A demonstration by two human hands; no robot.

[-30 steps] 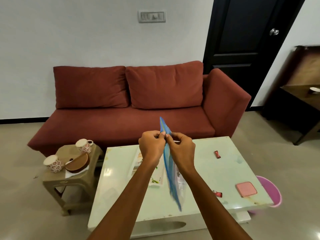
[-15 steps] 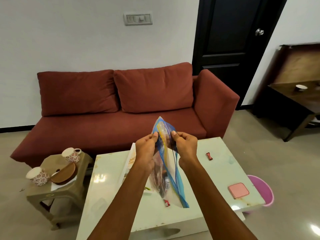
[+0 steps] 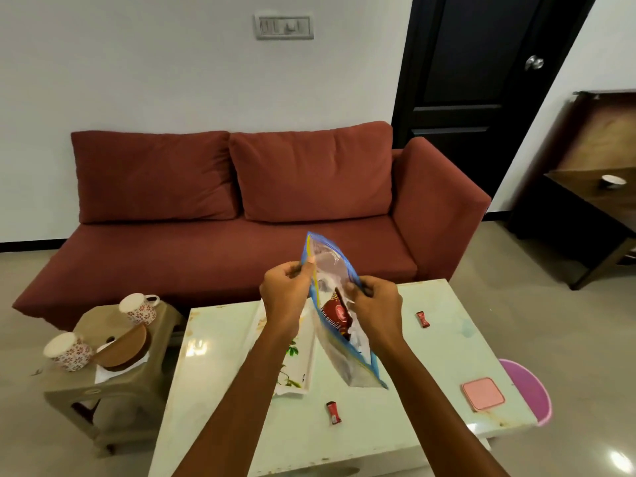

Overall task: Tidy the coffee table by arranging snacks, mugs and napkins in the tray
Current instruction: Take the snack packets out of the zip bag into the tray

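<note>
Hands hold a clear zip bag [image 3: 339, 304] above the counter [image 3: 395, 383]: the left hand [image 3: 287, 292] pinches one side of its mouth, the right hand [image 3: 377, 306] the other, so the mouth gapes. A red snack packet [image 3: 335, 316] sits inside. Under the bag, the floral tray [image 3: 297, 370] lies flat. Small red candies lie at 6 o'clock [image 3: 333, 412] and at 2 o'clock [image 3: 423, 319] from the tray. Two mugs [image 3: 139, 307] stand on the stool [image 3: 113, 383] at 9 o'clock.
</note>
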